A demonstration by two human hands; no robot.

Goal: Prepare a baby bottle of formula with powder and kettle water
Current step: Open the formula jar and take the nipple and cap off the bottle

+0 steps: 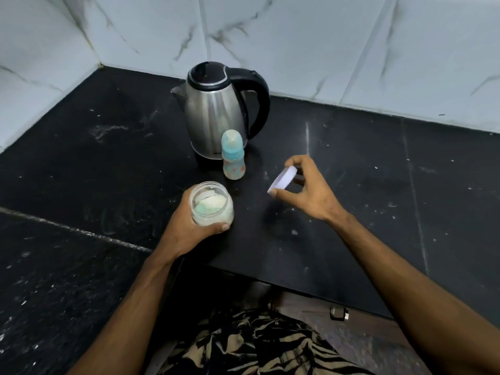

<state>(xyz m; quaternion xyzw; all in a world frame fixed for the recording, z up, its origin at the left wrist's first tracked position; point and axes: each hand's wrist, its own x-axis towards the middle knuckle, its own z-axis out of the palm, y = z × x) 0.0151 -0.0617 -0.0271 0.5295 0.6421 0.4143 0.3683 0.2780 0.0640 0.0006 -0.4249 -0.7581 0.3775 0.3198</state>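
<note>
A steel kettle (216, 115) with a black lid and handle stands at the back of the black counter. Just in front of it stands a small baby bottle (233, 158) with a blue collar and a clear cap on. My left hand (189, 228) grips an open clear jar (212, 204) of whitish formula powder; a pale scoop lies inside it. My right hand (305, 190) holds the jar's white lid (282, 181) tilted, a little above the counter, to the right of the jar.
The black stone counter (351, 163) meets white marble-tiled walls (297, 36) at the back and left. A seam runs across the counter at the left. The counter's front edge cuts in near my body, with patterned trousers below.
</note>
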